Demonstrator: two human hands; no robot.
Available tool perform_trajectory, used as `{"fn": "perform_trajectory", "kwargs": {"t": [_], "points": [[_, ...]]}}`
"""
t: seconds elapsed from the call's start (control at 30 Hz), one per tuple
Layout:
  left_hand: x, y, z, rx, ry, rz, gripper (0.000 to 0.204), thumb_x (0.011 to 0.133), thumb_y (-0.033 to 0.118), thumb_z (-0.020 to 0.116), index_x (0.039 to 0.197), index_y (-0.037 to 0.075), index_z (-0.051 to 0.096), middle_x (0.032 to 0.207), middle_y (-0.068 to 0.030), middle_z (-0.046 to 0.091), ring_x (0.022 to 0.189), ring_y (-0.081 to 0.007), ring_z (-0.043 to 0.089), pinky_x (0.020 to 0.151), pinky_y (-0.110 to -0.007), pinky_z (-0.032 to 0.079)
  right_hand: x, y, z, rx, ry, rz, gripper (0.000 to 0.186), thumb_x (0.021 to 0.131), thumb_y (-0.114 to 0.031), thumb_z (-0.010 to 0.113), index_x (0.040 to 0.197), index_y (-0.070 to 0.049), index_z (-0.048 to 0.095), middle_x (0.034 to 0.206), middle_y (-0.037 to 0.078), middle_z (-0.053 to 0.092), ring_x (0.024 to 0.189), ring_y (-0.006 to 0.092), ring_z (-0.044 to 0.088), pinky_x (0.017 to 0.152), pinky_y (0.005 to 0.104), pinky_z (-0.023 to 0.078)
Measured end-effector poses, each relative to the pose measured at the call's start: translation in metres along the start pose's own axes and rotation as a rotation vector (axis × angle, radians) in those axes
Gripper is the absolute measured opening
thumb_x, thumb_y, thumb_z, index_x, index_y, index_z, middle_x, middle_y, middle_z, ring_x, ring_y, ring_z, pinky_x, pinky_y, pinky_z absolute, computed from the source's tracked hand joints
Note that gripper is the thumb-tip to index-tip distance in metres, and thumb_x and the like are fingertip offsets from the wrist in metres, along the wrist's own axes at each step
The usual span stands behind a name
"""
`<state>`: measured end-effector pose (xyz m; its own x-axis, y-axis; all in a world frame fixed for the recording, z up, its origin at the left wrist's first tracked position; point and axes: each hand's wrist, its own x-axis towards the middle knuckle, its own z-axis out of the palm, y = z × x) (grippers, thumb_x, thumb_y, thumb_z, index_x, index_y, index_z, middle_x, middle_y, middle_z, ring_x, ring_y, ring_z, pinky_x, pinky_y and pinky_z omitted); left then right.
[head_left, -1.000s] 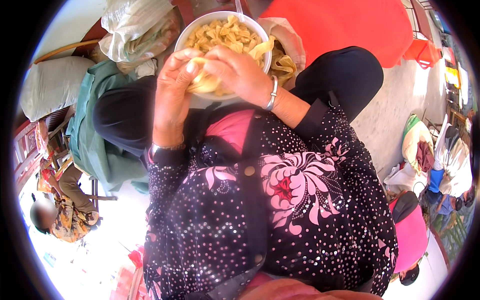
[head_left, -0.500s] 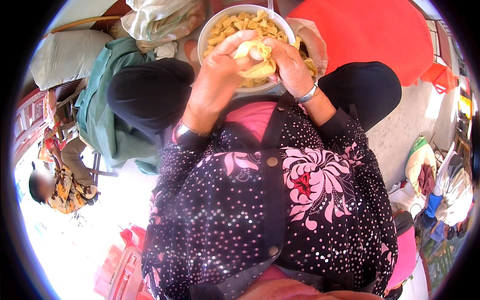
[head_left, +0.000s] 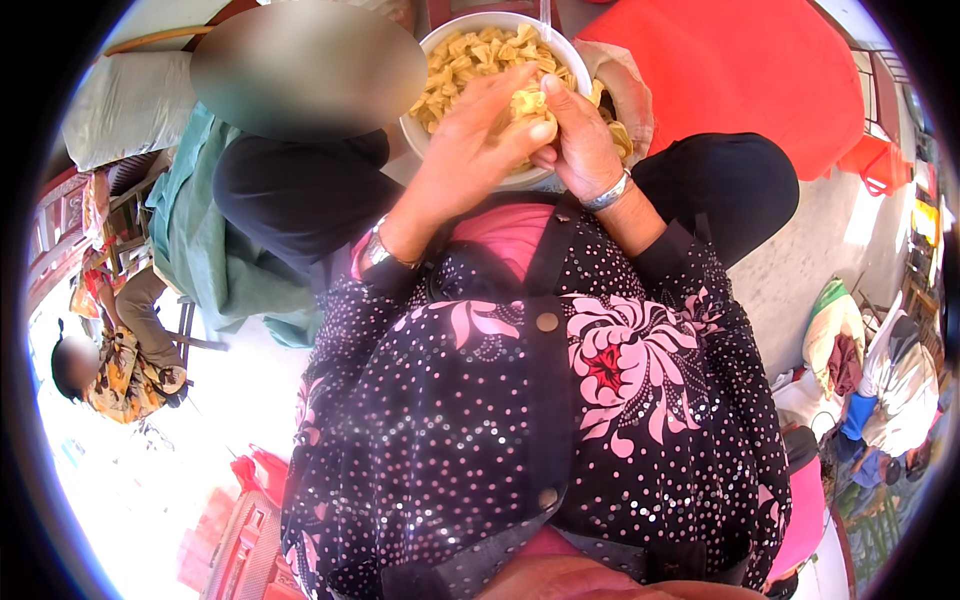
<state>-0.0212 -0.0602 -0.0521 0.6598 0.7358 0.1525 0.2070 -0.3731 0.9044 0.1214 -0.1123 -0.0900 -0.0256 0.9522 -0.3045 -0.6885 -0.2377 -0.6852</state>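
Note:
A yellow knotted strip (head_left: 528, 101), with the look of a tofu-skin knot, is pinched between my two hands above a white bowl (head_left: 584, 73). My left hand (head_left: 478, 138) curls round its left side, thumb close beneath it. On the other side, the thumb and fingers of my right hand (head_left: 582, 148) press against it. Both hands partly cover the knot. Many similar yellow knots (head_left: 470, 60) fill the bowl. Beside my right hand, more yellow strips (head_left: 620, 138) show in an open pale bag (head_left: 632, 88).
A red covered surface (head_left: 740, 80) lies beyond my right knee. Green cloth (head_left: 215, 235) and a grey-white sack (head_left: 125, 105) are on the left. A person in a patterned shirt (head_left: 130, 380) is at far left. Red plastic chairs (head_left: 245, 550) stand lower left. An upper-left patch is blurred.
The open loop of yellow strip has become a compact knot between my fingers. My left hand has moved slightly right and closed in toward my right hand.

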Motion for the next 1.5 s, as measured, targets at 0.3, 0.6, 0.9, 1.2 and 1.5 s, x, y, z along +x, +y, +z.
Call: {"fn": "perform_trajectory", "kwargs": {"t": [0.3,0.6,0.9,1.2,1.5], "points": [[0.003,-0.004,0.009,-0.344,0.081,-0.373,0.045,0.098,0.036,0.040,0.120,0.001,0.056,0.091,-0.0048,0.060,0.092,-0.0135,0.057,0.079,-0.027,0.046,0.002,-0.001,0.005,-0.574,0.072,-0.243,0.037,0.097,-0.037,0.043,0.098,-0.002,0.056,0.067,0.002,0.052,0.055,0.0101,0.049,0.052,0.0243,0.039],[-0.001,-0.008,-0.007,-0.474,-0.046,-0.469,0.049,0.098,0.033,0.032,0.117,-0.004,0.058,0.105,-0.0114,0.063,0.093,-0.0149,0.059,0.086,-0.026,0.045,0.010,0.007,-0.007,-0.874,0.191,-0.533,0.037,0.096,-0.037,0.044,0.104,-0.002,0.052,0.080,0.013,0.061,0.074,0.0227,0.060,0.069,0.0324,0.047],[-0.002,-0.017,-0.011,-1.163,-0.164,-0.535,0.057,0.098,0.041,0.032,0.120,-0.007,0.052,0.106,-0.0178,0.061,0.084,-0.0287,0.064,0.069,-0.035,0.056,-0.011,-0.009,-0.007,-0.825,0.226,-0.345,0.050,0.096,-0.049,0.035,0.104,-0.003,0.054,0.086,0.009,0.059,0.070,0.0150,0.058,0.060,0.0258,0.049],[-0.001,-0.037,-0.006,-1.592,-0.324,-0.553,0.055,0.098,0.040,0.029,0.126,-0.004,0.046,0.116,-0.0214,0.055,0.094,-0.0348,0.061,0.081,-0.046,0.052,-0.012,0.001,-0.010,-0.675,0.161,-0.244,0.052,0.095,-0.052,0.037,0.106,-0.004,0.054,0.093,0.008,0.058,0.081,0.0136,0.056,0.061,0.0245,0.049],[0.000,-0.036,-0.018,-1.551,-0.174,-0.488,0.051,0.097,0.035,0.036,0.126,-0.007,0.044,0.105,-0.0155,0.054,0.076,-0.0201,0.053,0.081,-0.044,0.053,-0.022,-0.007,-0.026,-0.701,0.158,-0.338,0.046,0.097,-0.044,0.038,0.096,-0.003,0.058,0.082,0.000,0.053,0.070,0.0063,0.047,0.056,0.0188,0.040]]}}
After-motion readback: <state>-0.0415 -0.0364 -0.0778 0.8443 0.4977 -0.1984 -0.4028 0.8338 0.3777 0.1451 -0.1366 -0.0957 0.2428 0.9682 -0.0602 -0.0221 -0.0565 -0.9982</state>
